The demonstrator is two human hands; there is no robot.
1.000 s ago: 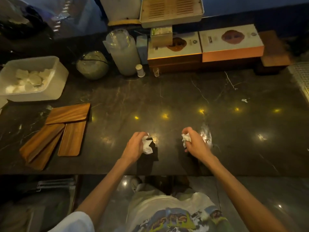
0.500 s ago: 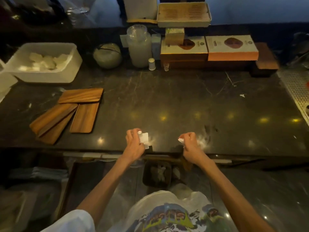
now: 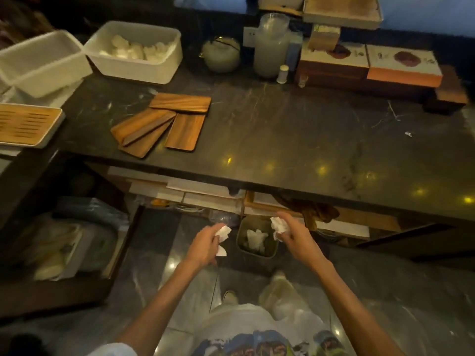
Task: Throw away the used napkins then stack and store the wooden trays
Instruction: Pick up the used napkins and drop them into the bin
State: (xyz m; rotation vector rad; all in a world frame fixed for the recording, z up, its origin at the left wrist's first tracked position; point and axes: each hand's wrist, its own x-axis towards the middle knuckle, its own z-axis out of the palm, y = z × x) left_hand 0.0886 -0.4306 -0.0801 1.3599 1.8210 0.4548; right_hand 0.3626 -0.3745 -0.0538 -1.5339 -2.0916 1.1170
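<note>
Both hands are now dropping below the desk's near edge: left hand and right hand each pinching a crumpled napkin either side of the floor bin, already holding white paper. Wooden trays are lying fanned, unstacked, toward the desk's left edge; a white tub holding pale lumps is sitting at the far left corner.

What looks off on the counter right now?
The wooden trays lie fanned and overlapping at odd angles near the counter's left front edge, not stacked. A small white scrap sits alone on the dark counter at right. Nothing spilled or broken shows.
</note>
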